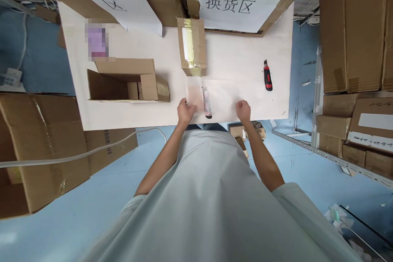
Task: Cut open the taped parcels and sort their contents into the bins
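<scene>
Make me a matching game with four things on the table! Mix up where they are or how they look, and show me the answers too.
Things
1. utility knife
2. open box
3. small box
4. slim tube-like thing

Clues
A. pinkish, with a dark end
B. red and black
C. sealed with yellowish tape
D. on the left part of the table

Right pairs: 1-B, 2-D, 3-C, 4-A
</scene>
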Demonstrator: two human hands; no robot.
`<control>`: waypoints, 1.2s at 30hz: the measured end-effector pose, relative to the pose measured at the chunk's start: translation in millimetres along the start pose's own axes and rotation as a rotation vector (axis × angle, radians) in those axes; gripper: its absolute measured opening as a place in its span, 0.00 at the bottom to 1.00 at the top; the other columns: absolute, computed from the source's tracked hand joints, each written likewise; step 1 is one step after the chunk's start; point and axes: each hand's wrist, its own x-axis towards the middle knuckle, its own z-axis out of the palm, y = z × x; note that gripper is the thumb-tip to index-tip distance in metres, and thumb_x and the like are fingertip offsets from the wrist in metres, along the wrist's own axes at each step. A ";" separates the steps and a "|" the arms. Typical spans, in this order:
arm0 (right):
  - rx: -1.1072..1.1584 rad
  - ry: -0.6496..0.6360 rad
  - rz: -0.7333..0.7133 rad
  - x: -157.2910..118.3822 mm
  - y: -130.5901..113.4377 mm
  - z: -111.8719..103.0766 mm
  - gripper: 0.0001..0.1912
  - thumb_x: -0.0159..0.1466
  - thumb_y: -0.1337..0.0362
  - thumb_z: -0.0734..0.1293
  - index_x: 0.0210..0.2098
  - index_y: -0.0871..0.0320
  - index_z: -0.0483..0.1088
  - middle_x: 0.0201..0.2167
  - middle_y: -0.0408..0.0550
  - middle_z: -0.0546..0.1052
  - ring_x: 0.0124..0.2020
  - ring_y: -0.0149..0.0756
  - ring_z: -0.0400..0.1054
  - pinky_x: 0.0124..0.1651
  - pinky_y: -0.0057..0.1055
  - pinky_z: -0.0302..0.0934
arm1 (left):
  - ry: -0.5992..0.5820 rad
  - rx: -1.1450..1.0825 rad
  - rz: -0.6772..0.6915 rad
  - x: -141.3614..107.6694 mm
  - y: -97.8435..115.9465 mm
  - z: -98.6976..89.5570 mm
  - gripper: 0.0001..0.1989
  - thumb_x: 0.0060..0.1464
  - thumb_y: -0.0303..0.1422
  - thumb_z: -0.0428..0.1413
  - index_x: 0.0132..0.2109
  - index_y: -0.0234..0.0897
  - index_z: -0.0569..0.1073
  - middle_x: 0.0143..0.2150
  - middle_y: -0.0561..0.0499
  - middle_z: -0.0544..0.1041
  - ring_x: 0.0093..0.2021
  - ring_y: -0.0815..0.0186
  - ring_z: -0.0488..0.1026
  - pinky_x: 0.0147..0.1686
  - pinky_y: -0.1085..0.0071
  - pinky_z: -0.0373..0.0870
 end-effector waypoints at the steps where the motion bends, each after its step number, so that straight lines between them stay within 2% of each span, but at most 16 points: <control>1: -0.003 -0.005 0.011 -0.6 5.6 -3.5 0.10 0.74 0.59 0.65 0.43 0.57 0.75 0.46 0.59 0.82 0.44 0.48 0.76 0.56 0.43 0.69 | 0.009 0.021 -0.031 3.3 -2.8 1.0 0.19 0.55 0.27 0.57 0.55 0.35 0.77 0.46 0.44 0.83 0.46 0.53 0.80 0.52 0.61 0.77; 4: 0.007 -0.005 0.044 -2.1 13.7 -5.4 0.09 0.74 0.57 0.66 0.41 0.55 0.73 0.45 0.58 0.82 0.45 0.48 0.75 0.55 0.43 0.69 | 0.055 0.111 -0.046 9.5 -9.4 3.4 0.28 0.53 0.24 0.57 0.62 0.32 0.76 0.56 0.35 0.80 0.57 0.45 0.79 0.62 0.53 0.75; 7: 0.009 0.032 0.082 -3.2 11.1 1.7 0.15 0.72 0.49 0.69 0.43 0.54 0.72 0.44 0.56 0.82 0.46 0.48 0.74 0.54 0.41 0.68 | 0.092 0.189 0.121 7.6 -8.3 7.8 0.35 0.55 0.24 0.58 0.70 0.30 0.70 0.68 0.30 0.72 0.68 0.42 0.72 0.71 0.49 0.69; 10: -0.039 0.054 0.114 -4.5 5.6 8.7 0.19 0.69 0.45 0.73 0.46 0.53 0.70 0.46 0.54 0.80 0.49 0.49 0.72 0.53 0.41 0.67 | 0.019 0.282 0.254 3.2 3.5 19.8 0.35 0.57 0.31 0.64 0.70 0.29 0.69 0.72 0.28 0.68 0.71 0.39 0.67 0.73 0.47 0.67; 12: -0.049 0.049 0.116 -5.1 4.3 10.8 0.17 0.71 0.47 0.72 0.47 0.53 0.69 0.47 0.53 0.78 0.50 0.48 0.71 0.53 0.41 0.66 | -0.014 0.358 0.251 1.9 13.3 29.9 0.34 0.57 0.34 0.66 0.68 0.28 0.70 0.72 0.26 0.68 0.71 0.36 0.67 0.71 0.45 0.68; 16: -0.018 0.056 0.092 -4.5 7.7 11.0 0.13 0.74 0.50 0.68 0.46 0.52 0.68 0.45 0.53 0.77 0.47 0.47 0.70 0.53 0.41 0.65 | 0.017 0.479 0.182 1.2 24.6 40.1 0.27 0.62 0.28 0.57 0.67 0.26 0.70 0.72 0.24 0.67 0.70 0.36 0.67 0.65 0.45 0.72; 18: -0.020 0.064 0.080 -3.7 9.8 10.8 0.12 0.74 0.51 0.67 0.46 0.52 0.68 0.45 0.53 0.77 0.46 0.47 0.69 0.52 0.41 0.65 | -0.006 0.510 0.186 -0.1 26.3 38.9 0.31 0.63 0.29 0.58 0.71 0.25 0.67 0.74 0.23 0.66 0.71 0.35 0.66 0.64 0.44 0.73; 21: -0.039 0.067 0.070 -2.9 10.7 10.2 0.11 0.75 0.51 0.66 0.45 0.52 0.68 0.46 0.54 0.78 0.47 0.47 0.69 0.53 0.41 0.65 | -0.048 0.532 0.188 -2.8 30.6 36.5 0.43 0.59 0.33 0.64 0.76 0.23 0.61 0.76 0.22 0.64 0.73 0.33 0.63 0.67 0.41 0.72; 25: -0.063 0.040 0.069 -1.8 8.1 6.9 0.10 0.76 0.53 0.63 0.45 0.52 0.68 0.47 0.54 0.78 0.47 0.46 0.69 0.52 0.39 0.64 | -0.042 0.545 0.143 -5.9 40.3 36.1 0.49 0.54 0.24 0.64 0.79 0.22 0.55 0.79 0.20 0.60 0.77 0.31 0.60 0.70 0.39 0.69; 27: -0.073 0.033 0.072 -1.3 6.0 5.1 0.10 0.76 0.53 0.63 0.44 0.52 0.68 0.47 0.55 0.78 0.48 0.46 0.69 0.51 0.38 0.64 | -0.067 0.515 0.164 -8.3 41.8 31.5 0.50 0.55 0.20 0.62 0.81 0.25 0.53 0.83 0.20 0.52 0.81 0.31 0.55 0.72 0.39 0.69; 29: -0.077 0.034 0.074 -1.1 3.9 4.2 0.09 0.76 0.54 0.63 0.43 0.52 0.68 0.46 0.55 0.78 0.48 0.47 0.70 0.51 0.38 0.64 | -0.084 0.473 0.201 -11.8 38.9 21.4 0.50 0.57 0.17 0.57 0.83 0.35 0.51 0.86 0.27 0.44 0.84 0.36 0.51 0.69 0.42 0.73; 31: -0.077 0.033 0.081 -1.0 2.3 3.9 0.09 0.76 0.55 0.62 0.43 0.52 0.68 0.46 0.55 0.78 0.48 0.47 0.70 0.51 0.39 0.64 | -0.067 0.446 0.214 -15.0 32.5 7.0 0.47 0.61 0.16 0.52 0.83 0.44 0.54 0.88 0.34 0.42 0.84 0.41 0.53 0.63 0.48 0.79; 33: -0.073 0.032 0.088 -0.8 1.3 3.8 0.09 0.75 0.55 0.62 0.42 0.52 0.67 0.46 0.55 0.78 0.47 0.47 0.71 0.51 0.39 0.64 | -0.029 0.443 0.186 -16.5 25.3 -8.4 0.40 0.64 0.18 0.52 0.79 0.43 0.61 0.87 0.35 0.44 0.80 0.43 0.63 0.59 0.51 0.82; 36: -0.063 0.026 0.096 0.4 0.3 2.9 0.10 0.75 0.54 0.62 0.42 0.51 0.67 0.45 0.54 0.78 0.47 0.47 0.70 0.51 0.39 0.64 | 0.016 0.444 0.128 -14.0 17.5 -27.1 0.26 0.69 0.25 0.52 0.72 0.37 0.70 0.81 0.30 0.60 0.66 0.44 0.78 0.59 0.51 0.81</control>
